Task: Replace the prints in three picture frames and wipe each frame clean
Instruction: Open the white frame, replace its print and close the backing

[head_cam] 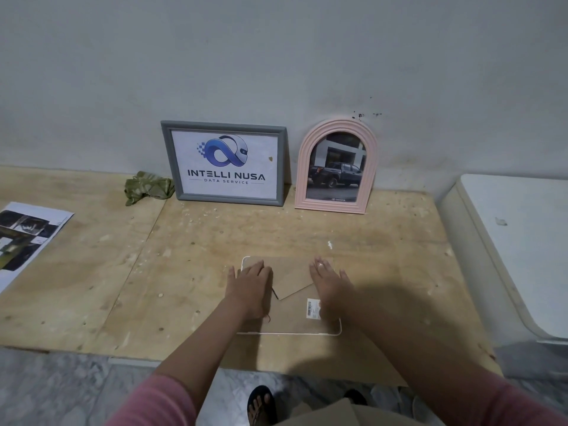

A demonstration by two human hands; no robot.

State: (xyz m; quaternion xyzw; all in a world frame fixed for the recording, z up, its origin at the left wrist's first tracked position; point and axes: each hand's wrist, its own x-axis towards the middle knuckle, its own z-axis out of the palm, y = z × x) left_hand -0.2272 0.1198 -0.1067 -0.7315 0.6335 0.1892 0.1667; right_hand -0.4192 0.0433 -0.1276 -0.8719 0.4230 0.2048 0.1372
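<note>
On a plywood table [92,272], two hands press flat on a white frame [292,333] lying face down.
Left hand [250,285] and right hand [330,287] lie apart, fingers straight, on its brown backing board [292,272], gripping nothing. Against the wall stand a grey frame [226,162] with a logo print and, just beside it, a pink arched frame [336,167] showing a truck. A green cloth [147,187] and a loose print [24,238] lie to the left.
</note>
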